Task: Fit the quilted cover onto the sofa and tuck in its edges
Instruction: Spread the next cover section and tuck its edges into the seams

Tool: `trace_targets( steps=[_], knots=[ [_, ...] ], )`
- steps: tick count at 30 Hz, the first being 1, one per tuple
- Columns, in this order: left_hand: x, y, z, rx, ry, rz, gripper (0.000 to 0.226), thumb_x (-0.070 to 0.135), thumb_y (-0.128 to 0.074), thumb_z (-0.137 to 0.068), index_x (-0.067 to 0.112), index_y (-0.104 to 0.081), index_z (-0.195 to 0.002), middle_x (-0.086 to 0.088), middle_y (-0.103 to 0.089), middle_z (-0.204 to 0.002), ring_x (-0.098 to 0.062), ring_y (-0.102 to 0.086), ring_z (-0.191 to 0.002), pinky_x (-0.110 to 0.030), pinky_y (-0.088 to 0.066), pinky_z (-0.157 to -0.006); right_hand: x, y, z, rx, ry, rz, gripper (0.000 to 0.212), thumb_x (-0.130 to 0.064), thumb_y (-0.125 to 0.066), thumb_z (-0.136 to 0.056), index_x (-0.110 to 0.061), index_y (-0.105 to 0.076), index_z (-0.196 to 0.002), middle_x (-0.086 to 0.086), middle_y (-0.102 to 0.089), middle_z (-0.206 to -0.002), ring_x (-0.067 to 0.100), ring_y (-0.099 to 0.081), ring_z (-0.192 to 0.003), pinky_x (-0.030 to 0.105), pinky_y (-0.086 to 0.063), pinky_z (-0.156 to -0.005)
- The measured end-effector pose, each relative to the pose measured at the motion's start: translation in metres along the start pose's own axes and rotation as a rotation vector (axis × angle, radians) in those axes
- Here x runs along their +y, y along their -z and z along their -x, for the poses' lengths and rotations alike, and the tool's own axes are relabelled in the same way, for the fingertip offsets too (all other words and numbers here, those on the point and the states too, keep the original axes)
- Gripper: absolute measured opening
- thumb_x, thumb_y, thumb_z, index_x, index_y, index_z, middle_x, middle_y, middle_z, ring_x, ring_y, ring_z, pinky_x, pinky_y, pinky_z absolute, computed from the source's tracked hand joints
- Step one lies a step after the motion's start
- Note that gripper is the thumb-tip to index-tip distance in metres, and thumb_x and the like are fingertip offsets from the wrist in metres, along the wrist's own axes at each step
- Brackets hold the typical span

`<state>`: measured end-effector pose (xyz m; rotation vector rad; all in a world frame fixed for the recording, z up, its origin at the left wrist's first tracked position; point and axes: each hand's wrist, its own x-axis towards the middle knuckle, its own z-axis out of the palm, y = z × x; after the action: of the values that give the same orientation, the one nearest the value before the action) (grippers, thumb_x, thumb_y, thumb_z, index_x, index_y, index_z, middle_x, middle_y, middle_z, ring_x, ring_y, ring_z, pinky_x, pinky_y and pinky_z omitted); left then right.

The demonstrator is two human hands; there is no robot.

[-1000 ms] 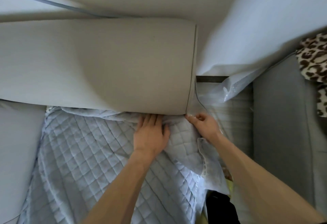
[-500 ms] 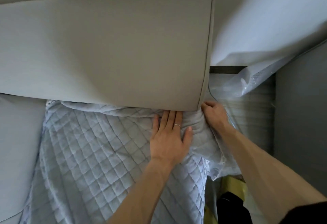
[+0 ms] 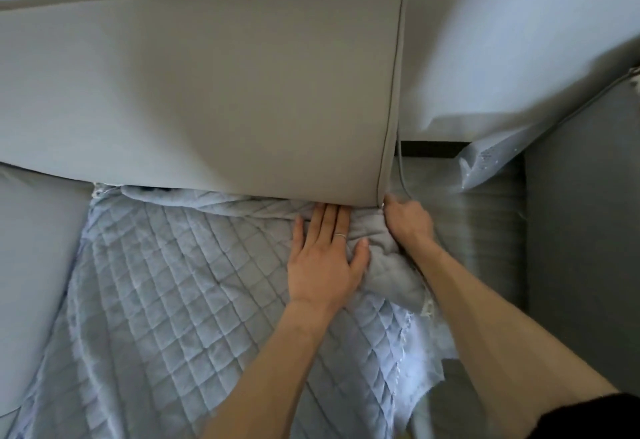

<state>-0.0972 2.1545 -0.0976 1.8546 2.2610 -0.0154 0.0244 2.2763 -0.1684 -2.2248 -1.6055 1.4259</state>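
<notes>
A pale blue quilted cover [image 3: 166, 293] lies over the sofa seat, its far edge bunched under the beige back cushion [image 3: 207, 92]. My left hand [image 3: 325, 258] lies flat on the cover, straight fingers reaching into the gap beneath the cushion. My right hand [image 3: 408, 220] is at the cushion's right lower corner, fingers curled into the bunched cover edge; its fingertips are hidden. A loose flap of cover [image 3: 398, 275] folds between my hands.
A bare seat cushion [image 3: 31, 248] lies at the left. A grey cable [image 3: 401, 175] runs down beside the back cushion. White curtain fabric [image 3: 519, 40] hangs at the right above a striped floor [image 3: 478, 230] and a grey surface [image 3: 585, 230].
Both hands have pushed further toward the cushion's right corner, and the cover's loose corner is now bunched up between them. The view shifted slightly.
</notes>
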Motion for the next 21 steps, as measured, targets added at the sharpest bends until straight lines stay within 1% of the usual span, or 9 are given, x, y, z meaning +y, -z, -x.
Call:
trace_targets(
  steps=[4, 8, 10, 12, 14, 15, 17, 19, 21],
  knots=[
    [-0.001, 0.0, 0.008, 0.045, -0.028, 0.029, 0.063, 0.052, -0.03, -0.099, 0.022, -0.028, -0.154, -0.002, -0.025, -0.161, -0.015, -0.009, -0.151, -0.047, -0.005, -0.122, -0.004, 0.001, -0.008, 0.059, -0.039, -0.015, 0.053, -0.041, -0.051, -0.09, 0.005, -0.066, -0.111, 0.028, -0.063, -0.12, 0.042, -0.06, -0.108, 0.035, -0.043, -0.079],
    [-0.007, 0.0, 0.027, 0.037, -0.14, 0.021, 0.058, 0.052, -0.031, -0.101, 0.026, -0.031, -0.153, 0.004, -0.024, -0.161, -0.013, -0.01, -0.15, -0.05, -0.011, -0.121, -0.011, 0.004, -0.012, 0.006, -0.058, 0.003, 0.051, -0.04, -0.051, -0.089, 0.004, -0.066, -0.111, 0.027, -0.065, -0.116, 0.041, -0.061, -0.105, 0.036, -0.047, -0.082],
    [-0.007, 0.001, 0.017, 0.043, -0.188, 0.011, 0.058, 0.052, -0.035, -0.099, 0.026, -0.037, -0.151, 0.006, -0.032, -0.158, -0.013, -0.018, -0.149, -0.049, -0.015, -0.12, -0.01, 0.001, -0.019, -0.001, -0.034, -0.017, 0.043, -0.036, -0.051, -0.089, 0.002, -0.069, -0.097, 0.026, -0.067, -0.109, 0.04, -0.063, -0.099, 0.035, -0.046, -0.077],
    [-0.004, -0.002, -0.001, 0.059, -0.205, 0.001, 0.058, 0.051, -0.04, -0.096, 0.024, -0.043, -0.147, 0.005, -0.042, -0.152, -0.014, -0.03, -0.144, -0.047, -0.02, -0.119, -0.011, -0.003, -0.028, 0.026, 0.011, -0.053, 0.036, -0.032, -0.051, -0.089, -0.004, -0.063, -0.071, 0.025, -0.068, -0.094, 0.038, -0.063, -0.086, 0.033, -0.042, -0.069],
    [0.003, -0.008, -0.012, 0.069, -0.202, 0.017, 0.056, 0.049, -0.045, -0.094, 0.022, -0.05, -0.143, 0.005, -0.05, -0.145, -0.017, -0.04, -0.136, -0.044, -0.023, -0.117, -0.007, -0.008, -0.036, 0.032, 0.049, -0.071, 0.039, -0.029, -0.05, -0.092, -0.005, -0.059, -0.062, 0.025, -0.067, -0.085, 0.035, -0.059, -0.075, 0.032, -0.038, -0.066],
    [0.005, -0.009, -0.014, 0.075, -0.195, 0.021, 0.055, 0.048, -0.046, -0.092, 0.022, -0.052, -0.141, 0.005, -0.053, -0.141, -0.017, -0.043, -0.133, -0.043, -0.024, -0.117, -0.005, -0.011, -0.037, 0.035, 0.058, -0.08, 0.04, -0.029, -0.049, -0.093, -0.003, -0.061, -0.064, 0.025, -0.066, -0.084, 0.034, -0.058, -0.074, 0.032, -0.037, -0.066],
    [0.008, -0.009, -0.015, 0.064, -0.164, 0.03, 0.056, 0.047, -0.046, -0.09, 0.022, -0.054, -0.139, 0.006, -0.055, -0.137, -0.017, -0.044, -0.13, -0.043, -0.024, -0.116, -0.002, -0.014, -0.033, 0.059, 0.03, -0.075, 0.041, -0.033, -0.046, -0.093, -0.001, -0.068, -0.077, 0.026, -0.068, -0.092, 0.037, -0.061, -0.083, 0.033, -0.039, -0.068],
    [0.011, -0.003, -0.016, 0.013, -0.154, 0.04, 0.06, 0.049, -0.039, -0.09, 0.022, -0.049, -0.142, 0.006, -0.051, -0.141, -0.016, -0.039, -0.134, -0.041, -0.018, -0.119, 0.001, -0.011, -0.02, 0.129, -0.05, -0.048, 0.046, -0.036, -0.041, -0.094, -0.001, -0.07, -0.098, 0.027, -0.067, -0.108, 0.041, -0.061, -0.1, 0.038, -0.044, -0.079],
    [0.005, 0.008, -0.008, -0.051, -0.178, 0.055, 0.063, 0.051, -0.03, -0.093, 0.024, -0.039, -0.149, 0.007, -0.041, -0.151, -0.013, -0.027, -0.142, -0.039, -0.008, -0.121, 0.004, -0.006, 0.01, 0.211, -0.047, 0.073, 0.047, -0.036, -0.036, -0.098, 0.001, -0.064, -0.109, 0.028, -0.062, -0.116, 0.043, -0.056, -0.11, 0.042, -0.043, -0.09]
  ],
)
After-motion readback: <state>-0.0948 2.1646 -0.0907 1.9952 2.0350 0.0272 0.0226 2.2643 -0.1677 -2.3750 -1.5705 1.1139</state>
